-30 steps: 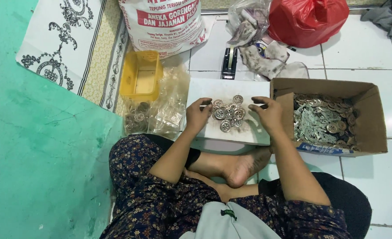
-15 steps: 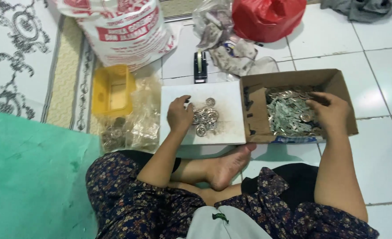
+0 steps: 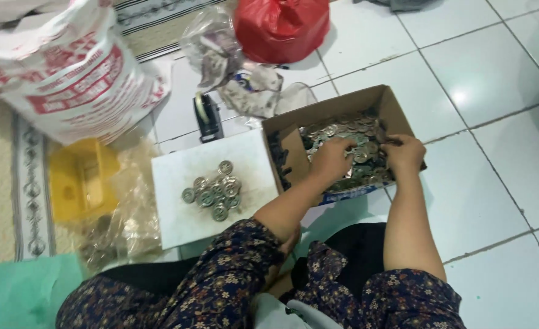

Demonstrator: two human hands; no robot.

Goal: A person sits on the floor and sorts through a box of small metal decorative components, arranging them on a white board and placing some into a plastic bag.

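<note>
Hands dig in the cardboard box (image 3: 397,113) at three o'clock — left hand (image 3: 330,159) and right hand (image 3: 404,153) apart, fingers curled into its silvery round pieces (image 3: 348,131). Whether either grips any, I cannot tell. White board (image 3: 178,219) at nine o'clock bears a small cluster (image 3: 213,194).

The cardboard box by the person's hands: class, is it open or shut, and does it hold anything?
Open. The cardboard box has its flaps up, and both the left hand and right hand reach among the round metal pieces inside.

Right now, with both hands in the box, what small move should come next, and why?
Probably close the left hand on a few of the metal pieces and lift them out toward the white board. Both it and the right hand rest on the heap inside the cardboard box, while the board holds only a small cluster with bare space around it.
</note>
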